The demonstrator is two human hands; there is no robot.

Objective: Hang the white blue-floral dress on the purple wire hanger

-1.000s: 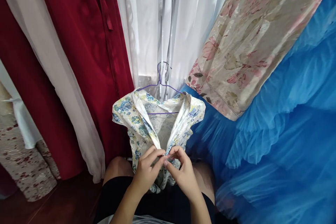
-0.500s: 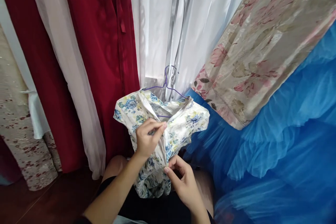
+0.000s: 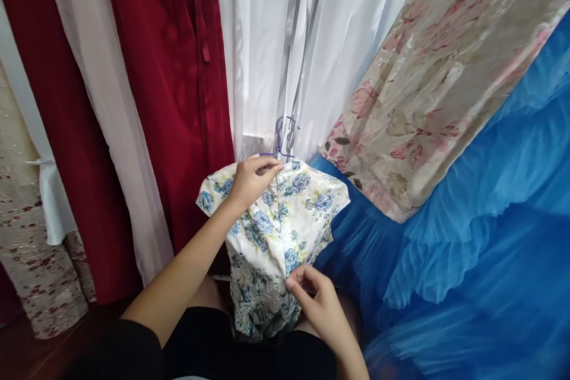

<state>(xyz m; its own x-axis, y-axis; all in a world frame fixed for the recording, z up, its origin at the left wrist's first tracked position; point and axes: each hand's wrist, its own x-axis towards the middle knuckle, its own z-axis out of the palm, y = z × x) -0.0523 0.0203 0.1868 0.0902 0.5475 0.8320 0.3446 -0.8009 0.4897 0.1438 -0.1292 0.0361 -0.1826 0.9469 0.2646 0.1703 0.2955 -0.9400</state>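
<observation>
A white dress (image 3: 307, 219) with blue flowers and cap sleeves hangs on a purple wire hanger (image 3: 279, 130), its lower part bunched over my lap. A closed zip seam (image 3: 280, 219) runs down its middle. At the neckline, my left hand (image 3: 253, 181) pinches the top of this seam, thumb against forefinger; the zip pull itself is hidden by the fingertips. Lower on the same seam, the thumb and forefinger of my right hand (image 3: 317, 297) grip the dress fabric. Most of the hanger's shoulders lie hidden inside the dress.
Dark red gowns (image 3: 169, 83) and a pale sheer panel (image 3: 95, 71) hang at left. White drapery (image 3: 260, 59) is behind the hanger. To the right are a beige floral garment (image 3: 414, 107) and a full blue tulle skirt (image 3: 503, 267), close to the dress's sleeve.
My left hand has slid up the seam to the neckline, and the V-shaped opening has closed behind it. My right hand stays low on the seam, still pinching.
</observation>
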